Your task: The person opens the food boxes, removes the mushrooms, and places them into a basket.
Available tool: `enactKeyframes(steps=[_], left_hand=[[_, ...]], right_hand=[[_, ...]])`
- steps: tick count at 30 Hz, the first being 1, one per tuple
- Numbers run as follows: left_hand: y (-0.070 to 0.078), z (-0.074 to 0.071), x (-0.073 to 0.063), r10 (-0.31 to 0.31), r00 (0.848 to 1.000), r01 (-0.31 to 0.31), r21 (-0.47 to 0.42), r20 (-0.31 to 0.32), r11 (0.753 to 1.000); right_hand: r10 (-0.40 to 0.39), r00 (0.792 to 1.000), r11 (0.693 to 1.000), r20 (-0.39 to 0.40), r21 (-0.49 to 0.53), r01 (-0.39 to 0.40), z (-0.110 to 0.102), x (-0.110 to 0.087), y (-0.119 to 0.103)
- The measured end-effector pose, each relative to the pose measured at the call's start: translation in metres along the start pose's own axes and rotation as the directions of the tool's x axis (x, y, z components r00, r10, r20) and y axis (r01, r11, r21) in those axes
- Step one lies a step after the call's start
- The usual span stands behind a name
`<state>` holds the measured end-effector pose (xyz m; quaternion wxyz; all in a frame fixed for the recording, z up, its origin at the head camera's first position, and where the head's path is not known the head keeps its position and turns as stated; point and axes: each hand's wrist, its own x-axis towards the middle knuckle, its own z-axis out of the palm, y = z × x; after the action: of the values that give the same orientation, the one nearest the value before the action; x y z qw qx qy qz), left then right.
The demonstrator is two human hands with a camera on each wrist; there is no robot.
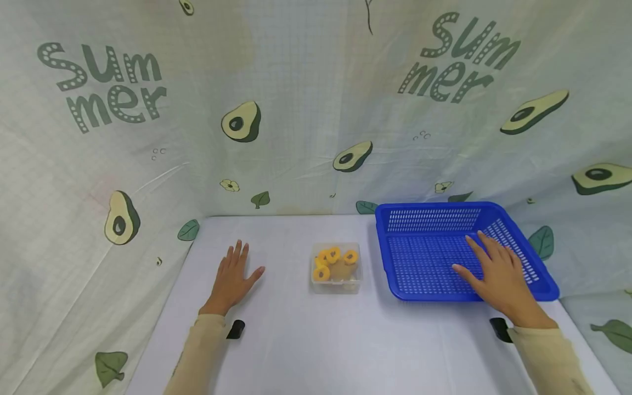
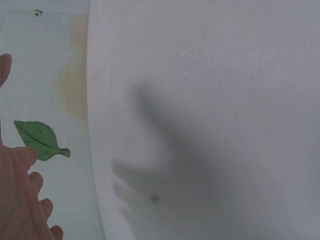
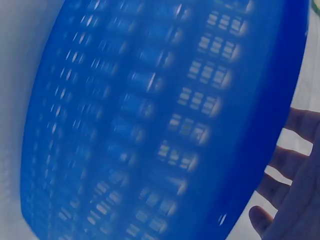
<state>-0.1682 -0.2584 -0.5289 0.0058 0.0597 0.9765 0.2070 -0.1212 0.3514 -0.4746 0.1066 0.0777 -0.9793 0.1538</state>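
Note:
My left hand (image 1: 232, 282) reaches over the white table on the left side, fingers and thumb spread, holding nothing. In the left wrist view, part of the hand (image 2: 20, 195) shows at the left edge, and its shadow falls on the table. To its right sits a small clear plastic box (image 1: 323, 287) with several yellow rings (image 1: 350, 257) and something tan inside. My right hand (image 1: 506, 280) overlaps the front right of a blue plastic basket (image 1: 429, 206), fingers extended. The basket's slotted wall (image 3: 150, 100) fills most of the right wrist view, with the fingers (image 3: 287, 162) beside its edge.
The white table (image 1: 316, 351) ends at the back against a hanging cloth (image 1: 296, 82) printed with avocados, leaves and lettering. More of that cloth hangs along both sides. A black device (image 1: 236, 329) sits at the left wrist, another (image 1: 501, 330) at the right.

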Motion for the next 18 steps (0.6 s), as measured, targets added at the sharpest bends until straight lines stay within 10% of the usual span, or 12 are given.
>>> enactKeyframes(steps=[18], left_hand=[[0.026, 0.011, -0.007, 0.064, 0.998, -0.064, -0.011, -0.005, 0.998]], right_hand=[[-0.129, 0.992, 0.991, 0.007, 0.015, 0.129, 0.013, 0.006, -0.047]])
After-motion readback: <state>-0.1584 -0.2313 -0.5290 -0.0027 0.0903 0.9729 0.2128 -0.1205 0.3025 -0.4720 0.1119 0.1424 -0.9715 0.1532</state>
